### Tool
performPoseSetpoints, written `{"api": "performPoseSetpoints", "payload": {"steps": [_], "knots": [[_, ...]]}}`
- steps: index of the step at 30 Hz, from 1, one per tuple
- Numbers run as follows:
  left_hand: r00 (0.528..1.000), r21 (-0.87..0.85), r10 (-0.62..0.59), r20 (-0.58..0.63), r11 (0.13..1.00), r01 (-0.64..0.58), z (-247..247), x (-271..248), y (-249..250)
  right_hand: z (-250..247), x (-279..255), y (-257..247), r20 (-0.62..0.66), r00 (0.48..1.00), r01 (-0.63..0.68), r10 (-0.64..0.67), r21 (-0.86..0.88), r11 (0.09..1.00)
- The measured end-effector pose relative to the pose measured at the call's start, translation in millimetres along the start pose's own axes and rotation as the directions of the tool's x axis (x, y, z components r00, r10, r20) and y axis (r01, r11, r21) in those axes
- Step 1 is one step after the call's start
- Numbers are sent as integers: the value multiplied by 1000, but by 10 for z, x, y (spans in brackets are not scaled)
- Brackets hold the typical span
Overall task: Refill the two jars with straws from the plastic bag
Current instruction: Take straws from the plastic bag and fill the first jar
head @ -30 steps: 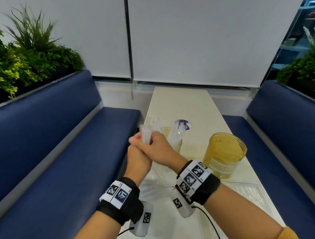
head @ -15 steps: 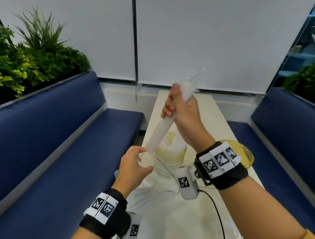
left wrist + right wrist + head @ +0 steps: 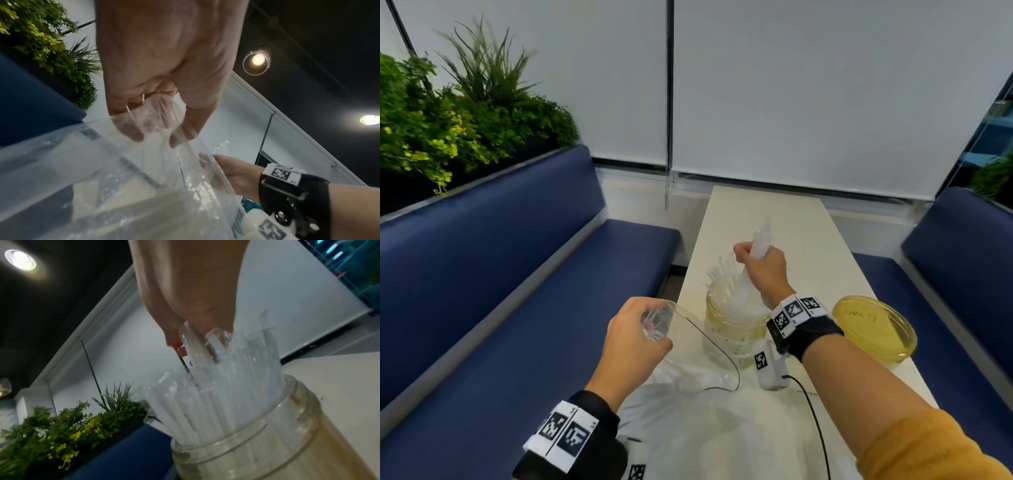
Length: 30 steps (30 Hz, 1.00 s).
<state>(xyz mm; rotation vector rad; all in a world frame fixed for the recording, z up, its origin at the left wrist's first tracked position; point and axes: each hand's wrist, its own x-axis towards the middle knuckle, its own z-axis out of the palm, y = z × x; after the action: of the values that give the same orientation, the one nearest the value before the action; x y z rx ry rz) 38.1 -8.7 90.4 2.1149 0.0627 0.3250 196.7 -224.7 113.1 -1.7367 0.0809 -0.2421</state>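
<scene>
My right hand (image 3: 760, 265) grips a bundle of white wrapped straws (image 3: 748, 291) near its top. The bundle's lower ends stand inside the left glass jar (image 3: 732, 335), beside several straws that lean in it. In the right wrist view my fingers (image 3: 174, 339) curl round the straws (image 3: 226, 386) above the jar (image 3: 267, 451). My left hand (image 3: 650, 325) holds up the mouth of the clear plastic bag (image 3: 688, 377), left of the jar. The left wrist view shows that hand (image 3: 156, 129) pinching the bag film (image 3: 123, 186). A second, yellowish jar (image 3: 873, 329) stands to the right with no straws showing in it.
The narrow cream table (image 3: 774, 219) runs away from me between two blue benches (image 3: 517, 308) (image 3: 962, 257). Green plants (image 3: 465, 120) sit behind the left bench. A thin black cable (image 3: 722, 356) loops over the bag, in front of the left jar.
My right hand drew the straw bundle up out of the bag, then lowered it into the left jar. My left hand kept hold of the bag's mouth.
</scene>
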Motion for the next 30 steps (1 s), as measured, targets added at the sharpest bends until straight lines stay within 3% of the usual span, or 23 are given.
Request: {"api": "performPoseSetpoints", "payload": {"steps": [3, 7, 10, 12, 14, 16, 19, 20, 22, 24, 26, 28, 30], "knots": [[1000, -12, 11, -10, 1000, -11, -13, 19, 15, -53, 0, -6, -87, 995, 59, -55, 53, 997], [1000, -18, 6, 8, 1000, -6, 36, 23, 62, -32, -48, -107, -164, 931, 299, -327, -177, 938], [1000, -9, 17, 19, 1000, -17, 53, 46, 107, 7, -58, -134, -163, 873, 384, -460, -352, 854], [999, -4, 30, 21, 1000, -30, 53, 72, 143, 6, -20, -42, 63, 902, 376, -427, -604, 703], [999, -8, 43, 23, 999, -43, 55, 91, 186, 7, -58, 21, 293, 934, 357, -206, -819, 449], [998, -9, 61, 29, 998, -61, 55, 105, 228, -32, -88, -15, 298, 937, 346, -185, -867, 358], [996, -4, 79, 45, 997, -79, 59, 136, 261, -35, -104, -54, 244, 877, 445, -413, -736, 510], [995, 2, 88, 55, 996, -88, 64, 141, 265, -27, -150, -78, 301, 871, 478, -389, -704, 525], [991, 17, 109, 77, 994, -110, 78, 144, 274, -19, -239, -25, 443, 874, 484, -199, -756, 440], [988, 2, 113, 105, 993, -114, 97, 146, 291, -67, -300, 53, 444, 893, 442, -75, -832, 335], [984, -22, 114, 137, 993, -112, 131, 148, 308, -125, -366, 39, 374, 898, 436, -230, -825, 359], [977, -34, 107, 182, 994, -102, 182, 149, 329, -167, -519, -144, 273, 853, 462, -445, -792, 399], [968, -43, 104, 227, 994, -97, 241, 135, 351, -241, -691, -368, 309, 835, 513, -454, -734, 444]]}}
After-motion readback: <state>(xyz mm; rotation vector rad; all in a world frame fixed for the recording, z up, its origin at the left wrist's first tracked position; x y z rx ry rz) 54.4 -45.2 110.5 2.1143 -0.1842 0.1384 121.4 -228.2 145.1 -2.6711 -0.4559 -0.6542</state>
